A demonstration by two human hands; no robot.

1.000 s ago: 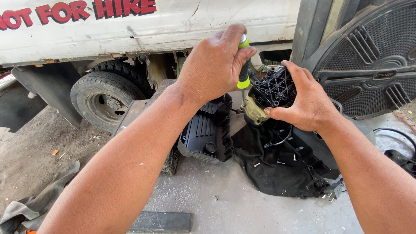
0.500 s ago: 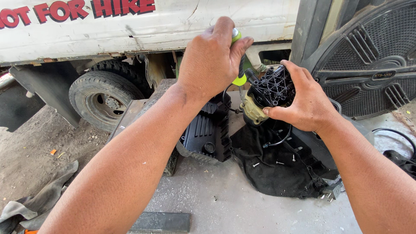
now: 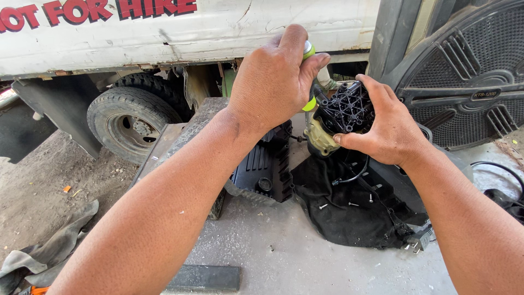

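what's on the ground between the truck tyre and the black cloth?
Head view: a ribbed black plastic cover leaning against a dark slab, between the truck tyre and the black cloth.

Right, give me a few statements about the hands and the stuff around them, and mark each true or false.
1. The left hand grips a screwdriver with a green handle. True.
2. The right hand holds a black ribbed part. True.
3. Loose screws lie on a white cloth. False: the cloth is black.
4. A tyre stands at the left. True.
5. The round grille lies flat on the ground. False: it stands upright at the right.
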